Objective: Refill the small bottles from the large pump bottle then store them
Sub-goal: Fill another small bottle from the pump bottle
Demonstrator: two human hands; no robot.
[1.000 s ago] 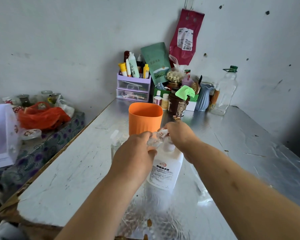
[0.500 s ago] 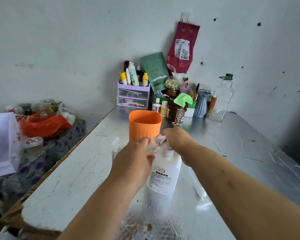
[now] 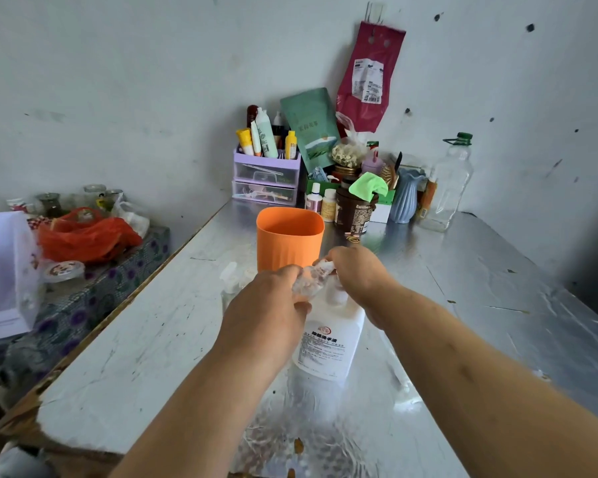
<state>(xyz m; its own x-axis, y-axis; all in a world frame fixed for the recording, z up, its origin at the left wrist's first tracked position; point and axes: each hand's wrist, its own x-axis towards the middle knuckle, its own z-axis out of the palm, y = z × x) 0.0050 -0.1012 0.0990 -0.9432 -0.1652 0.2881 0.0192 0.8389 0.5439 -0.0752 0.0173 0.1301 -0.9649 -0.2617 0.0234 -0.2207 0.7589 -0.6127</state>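
The left hand (image 3: pixel 270 305) is closed around a small clear bottle (image 3: pixel 308 282), holding it tilted with its mouth up toward the pump. The right hand (image 3: pixel 356 274) rests curled over the pump head of the big bottle (image 3: pixel 328 343), which stands upright on the surface (image 3: pixel 135 339) just under both hands. The small bottle's long axis slants toward the spout; whether they meet is hidden. An orange cup (image 3: pixel 289 238) stands just behind.

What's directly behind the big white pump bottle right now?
The orange cup stands just behind the pump bottle. The left hand and right hand cover the pump head and the cup's base.
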